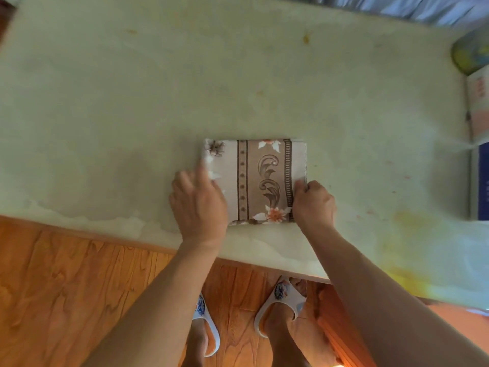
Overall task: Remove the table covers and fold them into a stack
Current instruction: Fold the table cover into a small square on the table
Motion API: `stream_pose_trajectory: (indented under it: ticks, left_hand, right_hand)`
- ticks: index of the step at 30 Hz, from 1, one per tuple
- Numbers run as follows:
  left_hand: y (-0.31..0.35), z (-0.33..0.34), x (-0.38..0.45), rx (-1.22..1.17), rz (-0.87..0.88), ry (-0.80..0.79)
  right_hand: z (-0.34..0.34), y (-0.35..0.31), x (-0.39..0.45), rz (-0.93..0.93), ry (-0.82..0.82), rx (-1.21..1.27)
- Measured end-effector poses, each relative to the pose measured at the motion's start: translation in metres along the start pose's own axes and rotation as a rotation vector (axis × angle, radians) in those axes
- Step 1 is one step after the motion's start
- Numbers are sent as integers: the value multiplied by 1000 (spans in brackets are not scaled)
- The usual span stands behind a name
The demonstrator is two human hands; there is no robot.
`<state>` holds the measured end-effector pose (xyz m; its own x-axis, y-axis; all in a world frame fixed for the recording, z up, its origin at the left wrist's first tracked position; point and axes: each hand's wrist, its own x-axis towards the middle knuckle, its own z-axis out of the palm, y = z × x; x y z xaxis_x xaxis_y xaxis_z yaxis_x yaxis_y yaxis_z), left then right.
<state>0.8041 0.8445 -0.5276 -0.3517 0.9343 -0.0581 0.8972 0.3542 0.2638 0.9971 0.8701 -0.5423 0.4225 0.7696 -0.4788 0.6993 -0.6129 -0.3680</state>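
Observation:
A folded table cover (260, 178), beige-brown with floral and scroll patterns, lies as a compact rectangle on the pale green table (132, 107) near its front edge. My left hand (198, 205) rests on the cover's left side, fingers spread and pointing up along the edge, slightly blurred. My right hand (313, 203) pinches the cover's right edge near the lower corner, fingers curled on the cloth.
Blue-grey cloth (423, 9) lies at the table's far right edge. A round greenish object (471, 56) and stacked boxes or books (479, 144) sit at the right. Below the table edge are a wooden floor (66, 287) and my slippered feet.

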Motion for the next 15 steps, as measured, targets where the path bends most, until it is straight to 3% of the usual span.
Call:
stream_pose_trajectory:
  ticks: [2, 4, 7, 10, 12, 15]
  left_hand:
    - [9, 6, 1, 134, 333, -55]
    - [13, 21, 9, 175, 491, -183]
    - [9, 42, 15, 228, 484, -256]
    - [8, 51, 15, 257, 471, -249]
    - [9, 53, 16, 262, 481, -250]
    - [4, 52, 18, 190, 507, -232]
  right_hand:
    - [1, -1, 1, -13, -4, -11]
    - [0, -2, 2, -5, 0, -24]
    - [-4, -4, -6, -29, 81, -121]
    - [1, -25, -22, -401, 276, -285]
    - [12, -44, -15, -695, 216, -271]
    - [23, -39, 26, -771, 59, -458]
